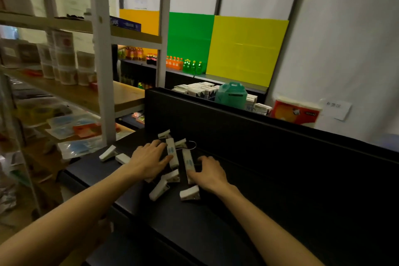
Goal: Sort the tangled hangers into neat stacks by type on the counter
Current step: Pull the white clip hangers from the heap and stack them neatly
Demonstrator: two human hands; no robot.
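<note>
A tangle of white clip hangers lies on the black counter (259, 211). Two white bars with blue marks run side by side, the left bar (172, 155) and the right bar (187, 163), with a metal hook (192, 144) at their far end. White clips lie around them, such as one clip (159, 189) and another clip (190, 193) near me and a clip (107, 153) at the left. My left hand (149, 158) rests flat with straight fingers touching the left bar. My right hand (208, 176) lies with fingers spread against the right bar.
A raised black back panel (237, 123) borders the counter's far side. White-framed wooden shelves (103, 71) with packaged goods stand at the left. Behind the panel are white cartons (194, 89), a teal jug (231, 95) and bottled drinks (183, 65).
</note>
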